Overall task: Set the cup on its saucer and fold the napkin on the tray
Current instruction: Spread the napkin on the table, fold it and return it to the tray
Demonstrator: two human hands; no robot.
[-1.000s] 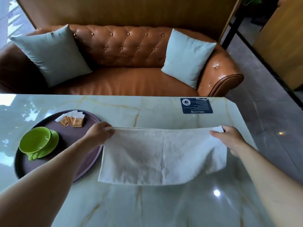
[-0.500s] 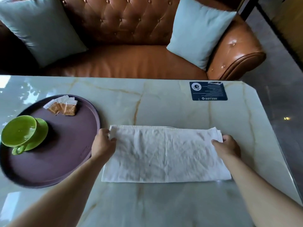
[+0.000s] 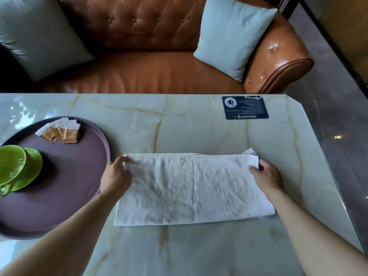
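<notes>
café seating | leather sofa (image 3: 159, 72), marble table (image 3: 179, 120) (printed card (image 3: 245, 107))

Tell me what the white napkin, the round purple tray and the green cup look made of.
White napkin: woven cloth, matte, by its creases and hemmed edge. Round purple tray: probably moulded plastic, matte, with a stamped mark near the rim. Green cup: likely glazed ceramic, given its soft sheen.
</notes>
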